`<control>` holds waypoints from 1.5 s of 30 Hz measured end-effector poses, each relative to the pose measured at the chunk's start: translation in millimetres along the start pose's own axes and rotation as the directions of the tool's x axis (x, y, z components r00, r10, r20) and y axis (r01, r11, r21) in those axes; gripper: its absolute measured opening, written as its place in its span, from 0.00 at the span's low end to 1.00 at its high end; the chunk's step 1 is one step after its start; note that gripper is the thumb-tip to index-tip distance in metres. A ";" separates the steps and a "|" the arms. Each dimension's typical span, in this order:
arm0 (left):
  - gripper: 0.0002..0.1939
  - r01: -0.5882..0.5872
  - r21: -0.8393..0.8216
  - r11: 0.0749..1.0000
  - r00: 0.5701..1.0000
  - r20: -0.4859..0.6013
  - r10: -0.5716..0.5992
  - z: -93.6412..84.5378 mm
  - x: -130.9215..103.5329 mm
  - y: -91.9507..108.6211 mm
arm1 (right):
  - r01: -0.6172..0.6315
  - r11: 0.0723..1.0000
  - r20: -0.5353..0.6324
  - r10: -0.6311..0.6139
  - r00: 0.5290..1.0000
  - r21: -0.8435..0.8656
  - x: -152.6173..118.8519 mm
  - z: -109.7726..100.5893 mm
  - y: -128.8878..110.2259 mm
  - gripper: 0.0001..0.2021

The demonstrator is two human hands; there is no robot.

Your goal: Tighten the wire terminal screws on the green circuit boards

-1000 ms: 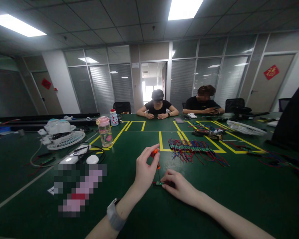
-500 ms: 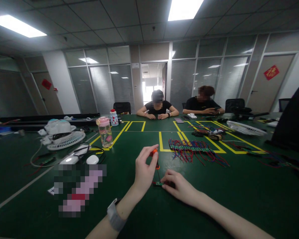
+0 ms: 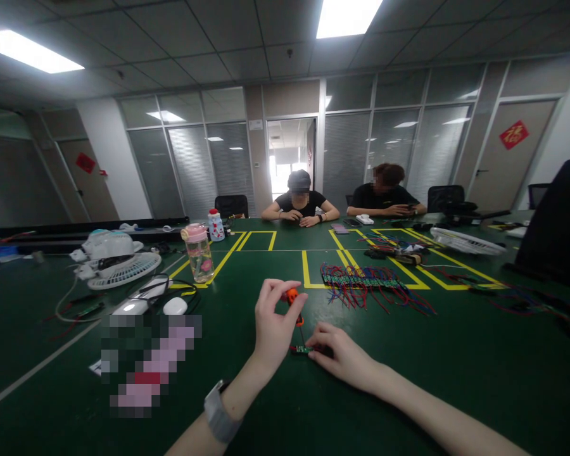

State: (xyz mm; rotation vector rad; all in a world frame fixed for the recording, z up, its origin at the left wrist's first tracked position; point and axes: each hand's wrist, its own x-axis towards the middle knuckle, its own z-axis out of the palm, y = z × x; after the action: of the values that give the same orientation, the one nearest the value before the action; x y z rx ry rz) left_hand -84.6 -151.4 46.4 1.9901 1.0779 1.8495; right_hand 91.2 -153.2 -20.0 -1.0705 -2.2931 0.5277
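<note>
My left hand [image 3: 276,323] has its fingers curled round the orange and black handle of a screwdriver [image 3: 292,296]. The screwdriver stands nearly upright, its thin shaft reaching down to a small green circuit board [image 3: 302,349] on the green table [image 3: 266,405]. At the board's right end, my right hand [image 3: 335,351] pinches it between thumb and fingers. Short red wires show at the board's left end. Whether the tip touches a screw is too small to tell.
Several wired boards [image 3: 365,279] lie beyond my right hand. Left are a pink-lidded bottle [image 3: 198,253], a white fan [image 3: 123,269], a white mouse-like item [image 3: 175,306] and cables. Two people sit across the table; a black monitor-like shape [image 3: 558,221] stands right.
The fingers of my left hand have spread slightly at the screwdriver's handle, showing more of its orange top. My right hand and the board stay in place.
</note>
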 end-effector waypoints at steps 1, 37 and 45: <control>0.08 0.004 0.005 1.000 1.000 -0.005 -0.004 0.0 -0.1 -0.2 | 0.000 1.000 0.003 0.000 1.000 0.000 0.2 -0.6 -0.6 0.07; 0.10 0.029 -0.007 1.000 0.998 0.051 -0.029 0.3 0.9 1.6 | -0.008 1.000 0.006 0.008 1.000 0.000 0.6 -1.9 -4.3 0.07; 0.15 0.044 -0.097 0.994 0.996 0.087 -0.036 0.7 1.1 1.5 | 0.004 1.000 0.003 -0.004 1.000 -0.010 0.3 -2.4 -4.7 0.08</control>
State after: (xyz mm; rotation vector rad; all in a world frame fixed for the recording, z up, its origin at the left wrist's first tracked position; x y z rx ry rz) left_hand -83.5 -151.5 48.1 1.9572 0.9758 1.7462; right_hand 89.9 -155.5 -15.4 -1.0700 -2.3024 0.5178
